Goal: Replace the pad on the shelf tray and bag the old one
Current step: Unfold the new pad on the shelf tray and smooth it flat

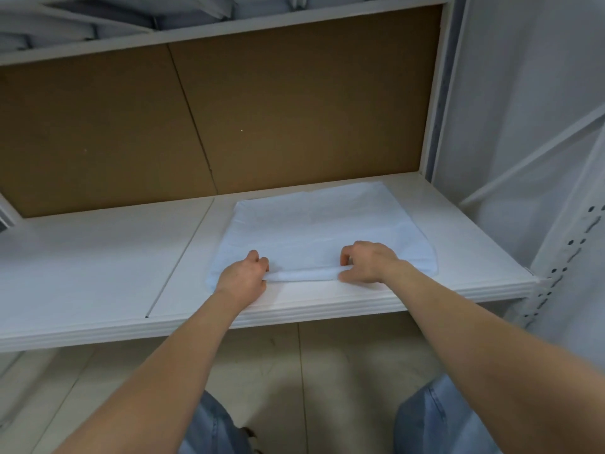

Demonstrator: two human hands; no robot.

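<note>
A white pad (314,227) lies flat on the right half of the white shelf tray (98,257). Its near edge is rolled or folded up into a narrow band. My left hand (244,276) pinches the left end of that band with curled fingers. My right hand (368,262) pinches the right end, thumb below and fingers above. Both hands sit close to the shelf's front edge. No bag is in view.
A brown board (229,109) backs the shelf. A seam (183,253) splits the shelf surface into left and right panels. A perforated white upright (556,273) stands at the right front corner, with white sheeting (530,109) beyond it. An upper shelf rail (229,29) runs overhead.
</note>
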